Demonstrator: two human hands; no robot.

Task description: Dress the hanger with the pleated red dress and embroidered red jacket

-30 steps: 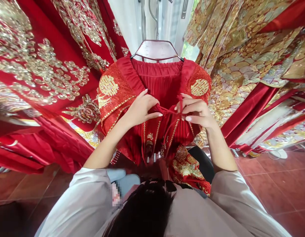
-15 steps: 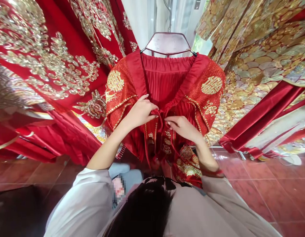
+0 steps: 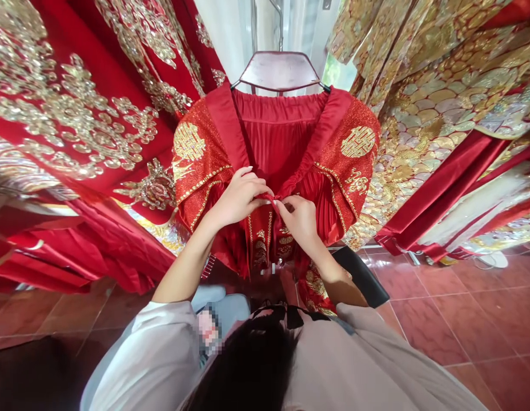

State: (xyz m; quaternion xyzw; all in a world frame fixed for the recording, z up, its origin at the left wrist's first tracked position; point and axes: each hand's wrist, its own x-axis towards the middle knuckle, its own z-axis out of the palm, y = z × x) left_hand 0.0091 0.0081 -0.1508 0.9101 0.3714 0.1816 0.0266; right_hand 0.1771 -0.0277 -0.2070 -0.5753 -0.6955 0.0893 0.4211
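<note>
In front of me a red skirt (image 3: 282, 145) with gold embroidered panels hangs from a hanger (image 3: 280, 70), its waistband (image 3: 220, 117) gathered and clipped at two points. At the front middle of the waistband, my left hand (image 3: 239, 197) pinches a thin red tie (image 3: 271, 197) between thumb and fingers. Just to its right, my right hand (image 3: 297, 220) has closed its fingertips on the same tie. Both sets of fingertips meet at what looks like a knot. My fingers partly hide the tie.
Red cloth with silver beadwork (image 3: 115, 131) hangs close on the left. On the right hang gold scale-patterned garments (image 3: 419, 131) and red fabric (image 3: 449, 188). A dark flat object (image 3: 363, 279) shows beside my right forearm, above the red tiled floor (image 3: 445, 319).
My right hand has moved left and its fingertips now meet my left hand's at the tie. The view has shifted slightly, and the dark flat object has come into sight.
</note>
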